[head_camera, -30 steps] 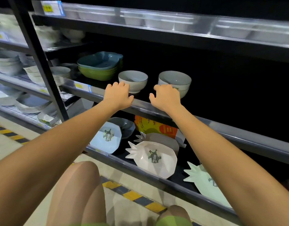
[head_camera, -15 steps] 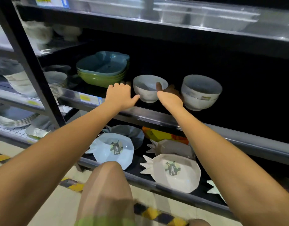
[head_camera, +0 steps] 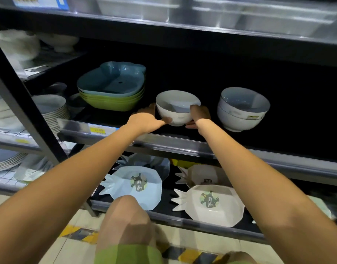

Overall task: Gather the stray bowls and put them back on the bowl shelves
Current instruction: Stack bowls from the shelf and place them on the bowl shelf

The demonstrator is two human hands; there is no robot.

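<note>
Now the bowl [head_camera: 178, 103] is gripped both sides.
Left hand [head_camera: 144, 120] has left the shelf [head_camera: 173, 142] lip and wraps it like the right hand [head_camera: 201, 115]; fingertips hidden behind.

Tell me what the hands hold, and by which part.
The white bowl, by its outer wall: left hand on its left side, right hand on its right.

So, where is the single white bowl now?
Head view, centre, at the middle shelf: the bowl is held between the left hand and right hand, with the dish stack to its left and the stacked bowls to its right.
</note>
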